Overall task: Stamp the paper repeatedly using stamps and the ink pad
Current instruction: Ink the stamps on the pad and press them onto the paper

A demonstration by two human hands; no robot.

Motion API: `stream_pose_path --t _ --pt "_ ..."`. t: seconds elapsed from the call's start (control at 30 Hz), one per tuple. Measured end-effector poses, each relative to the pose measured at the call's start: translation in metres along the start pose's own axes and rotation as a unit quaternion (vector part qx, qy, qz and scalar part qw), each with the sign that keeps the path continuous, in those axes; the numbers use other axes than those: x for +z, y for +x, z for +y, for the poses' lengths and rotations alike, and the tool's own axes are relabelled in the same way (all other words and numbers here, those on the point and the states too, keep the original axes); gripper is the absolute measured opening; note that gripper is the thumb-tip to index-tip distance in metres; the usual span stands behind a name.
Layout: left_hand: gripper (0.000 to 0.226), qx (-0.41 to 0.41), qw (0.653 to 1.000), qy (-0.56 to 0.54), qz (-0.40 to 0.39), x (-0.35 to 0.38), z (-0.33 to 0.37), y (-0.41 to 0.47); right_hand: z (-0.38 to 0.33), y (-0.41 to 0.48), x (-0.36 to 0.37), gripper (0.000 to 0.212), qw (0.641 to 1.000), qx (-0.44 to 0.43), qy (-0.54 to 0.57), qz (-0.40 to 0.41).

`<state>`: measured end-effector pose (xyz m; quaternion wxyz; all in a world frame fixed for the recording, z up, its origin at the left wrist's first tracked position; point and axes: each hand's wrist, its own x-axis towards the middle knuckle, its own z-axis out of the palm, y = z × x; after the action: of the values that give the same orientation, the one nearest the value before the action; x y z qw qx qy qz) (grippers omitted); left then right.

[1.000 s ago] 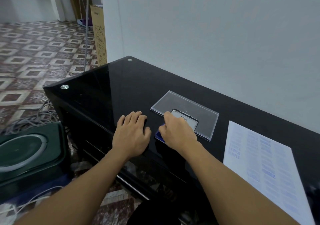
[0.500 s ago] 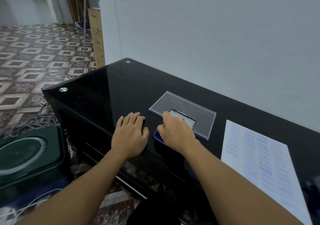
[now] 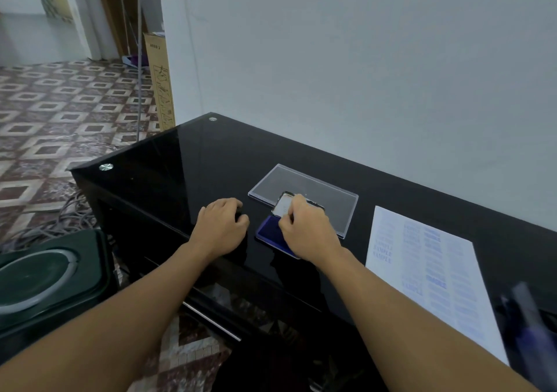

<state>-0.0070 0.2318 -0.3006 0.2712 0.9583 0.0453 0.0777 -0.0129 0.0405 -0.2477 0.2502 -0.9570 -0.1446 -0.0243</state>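
The left hand (image 3: 221, 229) curls its fingers round a small dark stamp (image 3: 240, 215) (only a sliver shows) on the black tabletop (image 3: 196, 165), just left of the blue ink pad (image 3: 266, 233). The right hand (image 3: 307, 230) sits over the pad with its fingers bunched by the raised lid (image 3: 283, 206). Whether they pinch anything cannot be told. The paper (image 3: 422, 271), long axis near to far, lies well right and is nearer the right hand. A pale wall stands behind.
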Motion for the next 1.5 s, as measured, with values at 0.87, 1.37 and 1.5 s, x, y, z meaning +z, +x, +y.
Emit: stream_pose_path --t 0.87,1.37,1.5 --pt "0.031 0.18 0.977 -0.09 -0.065 0.05 0.155 -0.059 0.111 -0.086 -0.123 0.014 0.985 0.141 -0.035 0.089" --pt "0.051 0.25 0.962 0.061 -0.091 0.094 0.142 -0.071 0.137 -0.069 -0.091 0.015 0.983 0.17 -0.055 0.038" --pt "0.051 0.255 0.961 0.063 -0.085 0.095 0.141 -0.071 0.139 -0.063 -0.081 0.015 0.983 0.17 -0.064 0.017"
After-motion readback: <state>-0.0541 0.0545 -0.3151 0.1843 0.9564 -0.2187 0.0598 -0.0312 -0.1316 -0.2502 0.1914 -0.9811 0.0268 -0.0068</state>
